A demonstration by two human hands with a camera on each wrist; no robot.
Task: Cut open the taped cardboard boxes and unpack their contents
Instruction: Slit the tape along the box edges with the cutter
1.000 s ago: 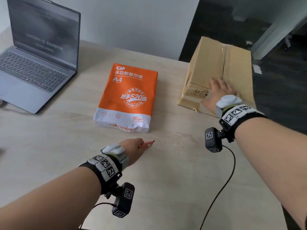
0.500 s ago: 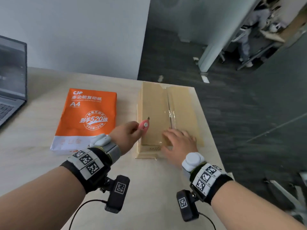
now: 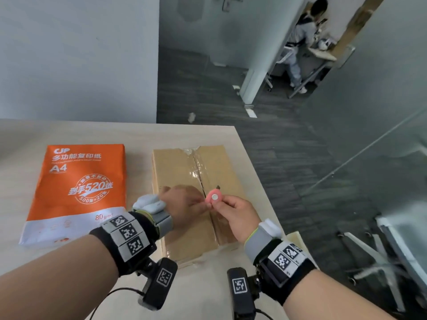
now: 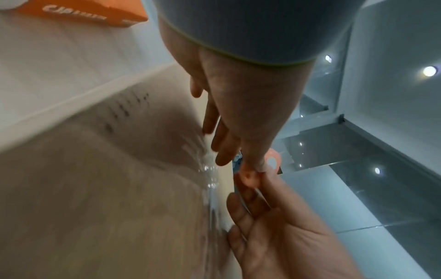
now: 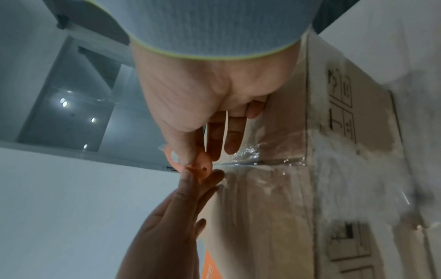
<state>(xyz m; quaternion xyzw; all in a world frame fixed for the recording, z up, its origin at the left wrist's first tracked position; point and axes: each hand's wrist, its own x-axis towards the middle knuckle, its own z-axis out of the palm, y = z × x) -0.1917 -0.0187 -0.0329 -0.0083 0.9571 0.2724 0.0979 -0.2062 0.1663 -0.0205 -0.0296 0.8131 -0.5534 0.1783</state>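
Observation:
A taped cardboard box (image 3: 175,172) lies flat on the table, clear tape (image 3: 196,167) running along its centre seam. Just above that seam is a small pink cutter (image 3: 215,197) with a short blade tip pointing away from me. My left hand (image 3: 203,204) reaches it from the left and pinches its near end with thumb and fingertips. My right hand (image 3: 221,206) pinches the cutter's round body from the right, its other fingers curled. The left wrist view has the cutter (image 4: 272,160) between both thumbs. In the right wrist view, the cutter (image 5: 200,166) sits beside the box's taped end (image 5: 286,207).
An orange pack of A4 paper (image 3: 80,181) lies left of the box on the wooden table (image 3: 138,135). The table's right edge runs close to the box. A cardboard scrap (image 3: 298,239) lies at that edge. Beyond are grey floor, a chair base (image 3: 381,262) and a distant person (image 3: 302,42).
My left hand carried the cutter from beside the box to over its seam. My right hand lifted off the box top and took hold of the cutter. The view swung right.

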